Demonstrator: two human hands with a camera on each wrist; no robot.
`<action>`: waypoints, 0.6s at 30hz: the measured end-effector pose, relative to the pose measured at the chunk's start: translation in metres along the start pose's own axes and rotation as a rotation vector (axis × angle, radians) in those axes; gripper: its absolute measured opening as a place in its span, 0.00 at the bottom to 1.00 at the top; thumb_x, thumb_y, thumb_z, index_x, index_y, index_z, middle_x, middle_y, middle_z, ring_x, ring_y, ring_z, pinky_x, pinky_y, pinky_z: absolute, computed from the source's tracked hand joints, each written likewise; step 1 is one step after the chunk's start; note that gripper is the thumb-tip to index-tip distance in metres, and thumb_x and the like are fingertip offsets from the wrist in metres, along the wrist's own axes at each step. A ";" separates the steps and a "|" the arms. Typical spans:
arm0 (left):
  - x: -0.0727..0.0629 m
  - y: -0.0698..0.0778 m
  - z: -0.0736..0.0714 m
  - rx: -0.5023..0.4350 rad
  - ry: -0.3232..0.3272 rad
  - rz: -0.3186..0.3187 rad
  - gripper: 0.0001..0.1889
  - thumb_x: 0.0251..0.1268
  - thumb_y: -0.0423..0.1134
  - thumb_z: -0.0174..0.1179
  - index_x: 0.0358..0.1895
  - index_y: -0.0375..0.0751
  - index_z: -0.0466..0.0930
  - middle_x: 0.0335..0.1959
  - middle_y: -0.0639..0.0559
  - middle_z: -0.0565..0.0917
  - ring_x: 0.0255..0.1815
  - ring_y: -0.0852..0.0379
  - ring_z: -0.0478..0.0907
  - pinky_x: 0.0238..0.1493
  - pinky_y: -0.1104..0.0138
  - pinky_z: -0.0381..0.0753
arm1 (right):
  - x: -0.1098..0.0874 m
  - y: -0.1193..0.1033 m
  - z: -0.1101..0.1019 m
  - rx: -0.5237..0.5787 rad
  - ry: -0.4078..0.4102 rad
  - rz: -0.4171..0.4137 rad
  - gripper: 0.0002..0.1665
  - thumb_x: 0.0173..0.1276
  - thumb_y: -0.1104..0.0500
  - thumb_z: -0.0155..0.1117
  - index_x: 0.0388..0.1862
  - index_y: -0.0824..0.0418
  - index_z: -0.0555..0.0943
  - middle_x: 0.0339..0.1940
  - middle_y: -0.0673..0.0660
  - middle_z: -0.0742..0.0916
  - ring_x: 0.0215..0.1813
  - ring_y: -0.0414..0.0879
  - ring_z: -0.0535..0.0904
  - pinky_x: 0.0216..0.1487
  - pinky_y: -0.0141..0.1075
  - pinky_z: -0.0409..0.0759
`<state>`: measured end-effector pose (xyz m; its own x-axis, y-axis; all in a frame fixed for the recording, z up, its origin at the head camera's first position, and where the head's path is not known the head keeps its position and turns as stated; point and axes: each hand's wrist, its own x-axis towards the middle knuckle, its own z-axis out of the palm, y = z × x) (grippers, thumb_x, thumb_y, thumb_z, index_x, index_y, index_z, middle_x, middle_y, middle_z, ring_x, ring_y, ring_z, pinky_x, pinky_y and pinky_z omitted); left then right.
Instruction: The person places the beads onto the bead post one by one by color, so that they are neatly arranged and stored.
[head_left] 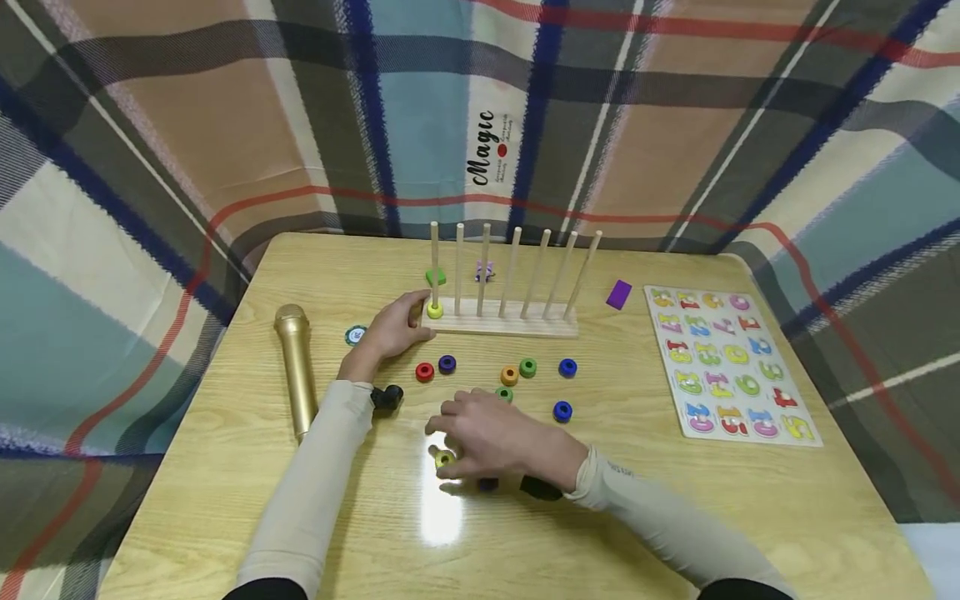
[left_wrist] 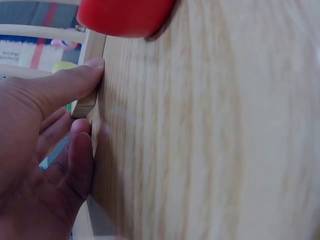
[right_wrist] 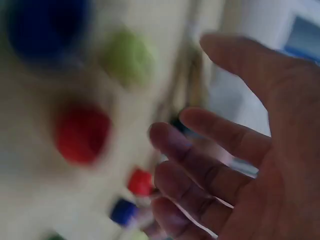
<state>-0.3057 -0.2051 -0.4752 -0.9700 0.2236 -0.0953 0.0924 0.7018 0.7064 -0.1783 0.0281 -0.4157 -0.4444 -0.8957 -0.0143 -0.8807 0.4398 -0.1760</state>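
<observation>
wooden rack, seven pegs; two hands, left one holding it

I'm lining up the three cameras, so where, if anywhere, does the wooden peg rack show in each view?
Head: the peg rack is near the picture's centre, pegs pointing up, its left end held by the left hand.
Left wrist: upper left, partly behind that hand; the rack's end faces the camera.
Right wrist: too blurred to make it out.
Shared landmark: the pale tabletop, in all three.
</observation>
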 end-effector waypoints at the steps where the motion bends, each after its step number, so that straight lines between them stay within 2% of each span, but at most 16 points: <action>1: 0.000 0.000 0.000 0.000 0.003 0.000 0.41 0.74 0.37 0.69 0.85 0.40 0.59 0.47 0.41 0.76 0.43 0.47 0.72 0.49 0.53 0.71 | -0.003 -0.004 0.009 -0.040 -0.027 -0.027 0.28 0.68 0.37 0.76 0.59 0.51 0.87 0.45 0.47 0.89 0.47 0.42 0.82 0.52 0.35 0.79; 3: -0.001 0.001 0.001 -0.007 0.006 0.004 0.41 0.74 0.36 0.69 0.85 0.39 0.59 0.48 0.40 0.76 0.43 0.47 0.72 0.50 0.53 0.70 | -0.008 -0.010 0.022 -0.102 -0.049 -0.036 0.25 0.68 0.36 0.75 0.56 0.48 0.87 0.44 0.45 0.87 0.47 0.41 0.80 0.54 0.37 0.76; 5: -0.001 0.001 0.000 -0.011 0.013 0.008 0.41 0.74 0.36 0.69 0.85 0.38 0.59 0.47 0.41 0.76 0.43 0.48 0.72 0.50 0.53 0.70 | -0.008 -0.013 0.027 -0.134 -0.038 -0.043 0.20 0.69 0.38 0.75 0.53 0.46 0.87 0.41 0.43 0.86 0.45 0.41 0.79 0.55 0.37 0.75; 7: -0.002 0.001 -0.001 -0.006 0.015 0.010 0.41 0.74 0.36 0.69 0.85 0.38 0.59 0.45 0.41 0.76 0.42 0.48 0.72 0.50 0.53 0.70 | -0.007 -0.012 0.029 -0.132 -0.011 -0.047 0.15 0.70 0.42 0.74 0.50 0.46 0.88 0.40 0.43 0.86 0.44 0.41 0.79 0.55 0.38 0.75; 9: -0.002 0.000 -0.002 0.000 0.013 0.008 0.42 0.74 0.36 0.69 0.85 0.38 0.58 0.44 0.41 0.76 0.42 0.48 0.72 0.50 0.53 0.70 | -0.005 -0.008 0.023 -0.105 0.036 -0.045 0.14 0.71 0.44 0.74 0.50 0.48 0.88 0.40 0.44 0.87 0.45 0.41 0.80 0.56 0.38 0.76; 12: -0.002 0.000 -0.002 0.003 0.014 0.014 0.42 0.74 0.36 0.69 0.85 0.38 0.58 0.47 0.39 0.77 0.43 0.47 0.73 0.51 0.52 0.72 | 0.004 0.006 0.001 -0.019 0.146 0.022 0.16 0.69 0.49 0.76 0.52 0.53 0.89 0.44 0.48 0.89 0.47 0.44 0.83 0.56 0.40 0.79; 15: -0.001 -0.001 -0.002 0.002 0.015 0.023 0.41 0.74 0.36 0.69 0.85 0.37 0.59 0.50 0.39 0.77 0.44 0.46 0.73 0.51 0.52 0.72 | 0.018 0.026 -0.037 0.071 0.303 0.154 0.20 0.68 0.53 0.79 0.56 0.58 0.88 0.50 0.53 0.90 0.51 0.47 0.85 0.58 0.41 0.82; 18: 0.000 -0.001 -0.001 0.001 0.004 0.026 0.41 0.74 0.37 0.69 0.85 0.38 0.59 0.46 0.40 0.77 0.42 0.48 0.73 0.49 0.53 0.72 | 0.034 0.048 -0.077 0.115 0.477 0.278 0.21 0.70 0.54 0.79 0.59 0.59 0.88 0.53 0.55 0.89 0.54 0.49 0.84 0.57 0.42 0.83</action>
<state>-0.3062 -0.2062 -0.4749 -0.9682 0.2390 -0.0744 0.1176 0.6966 0.7077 -0.2483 0.0237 -0.3489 -0.7055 -0.6068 0.3662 -0.7083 0.6207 -0.3361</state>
